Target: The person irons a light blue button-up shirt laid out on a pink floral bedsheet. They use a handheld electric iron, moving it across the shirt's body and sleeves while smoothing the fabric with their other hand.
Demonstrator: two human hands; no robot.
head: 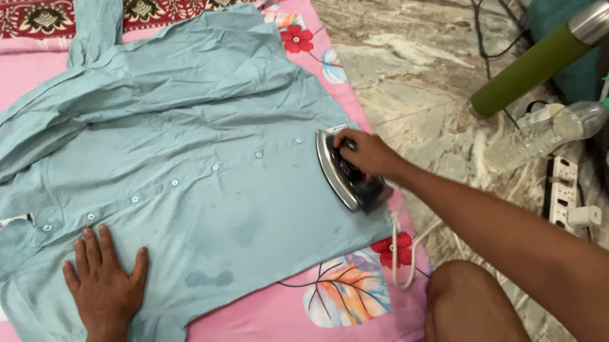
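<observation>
Right hand [368, 153]: closed on handle of one iron [348, 171], at hem edge of one teal shirt [173, 152] | left hand [103, 277]: open, flat, pressing shirt | shirt: soft, light, on pink floral sheet [343, 298] | iron: likely heavy, hot; grip handle only | bottles: one green flask [542, 58], one clear spray bottle [548, 134].

The room is evenly and softly lit, fairly bright, with no hard shadows. Only a thin dark edge lies under the fingers of the left hand [103, 281] and beneath the right hand [368, 153]. Just ahead of the right fingertips, the iron [341, 172] shows a pale sheen along its metal soleplate. Focus is fair throughout; detail softens slightly towards the frame edges.
</observation>
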